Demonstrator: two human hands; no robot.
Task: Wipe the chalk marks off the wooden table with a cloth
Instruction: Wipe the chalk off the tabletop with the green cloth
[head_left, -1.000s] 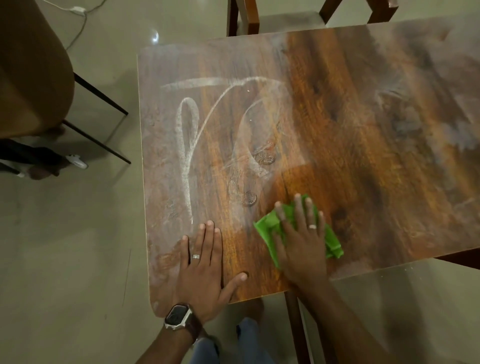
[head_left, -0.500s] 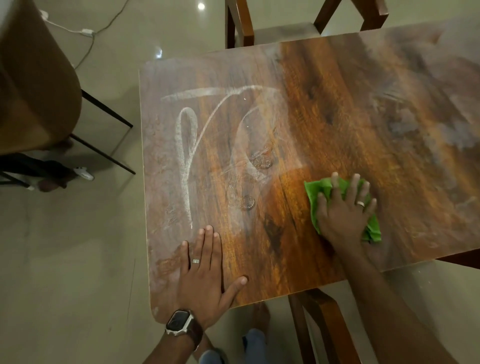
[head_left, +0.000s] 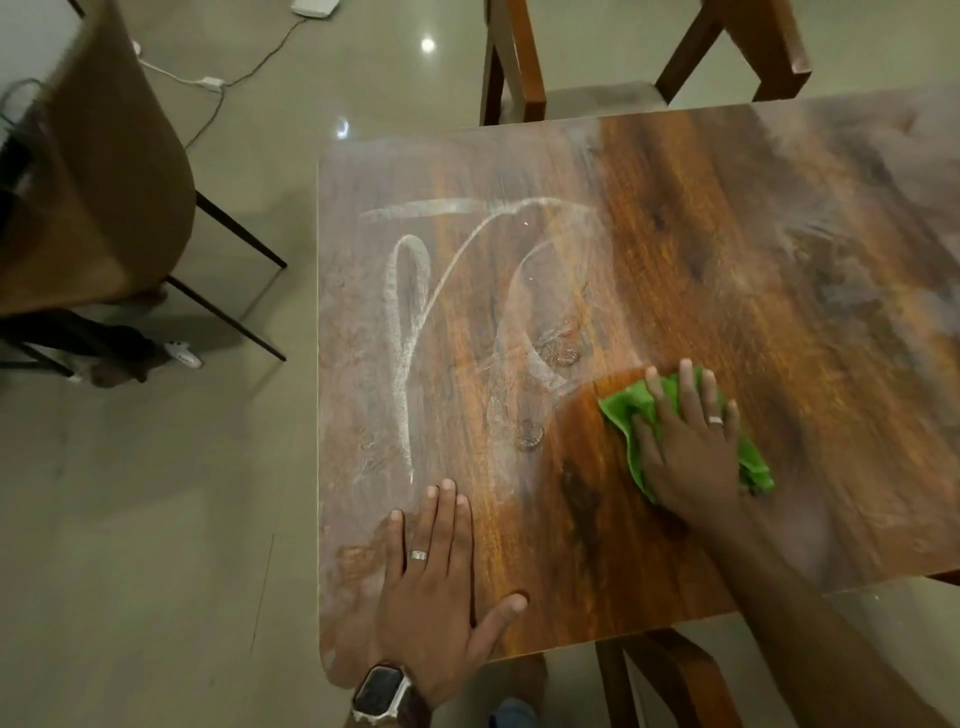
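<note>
White chalk marks (head_left: 410, 332), a loop and curved strokes, cover the left half of the wooden table (head_left: 727, 218). A hazy chalk film lies over the far right part. My right hand (head_left: 685, 441) presses a green cloth (head_left: 631, 405) flat on the table with straight fingers, just right of the strokes. Around the cloth the wood is dark and glossy. My left hand (head_left: 436, 582) rests flat, fingers straight, near the table's front left corner, with a watch on the wrist.
A wooden chair (head_left: 524, 62) stands behind the table's far edge. A brown chair (head_left: 93, 171) with thin black legs stands on the floor to the left. A white cable (head_left: 218, 83) runs across the tiled floor.
My right hand slid the cloth from the front middle to the right, then back a little toward the chalk strokes. The left hand stayed flat in place.
</note>
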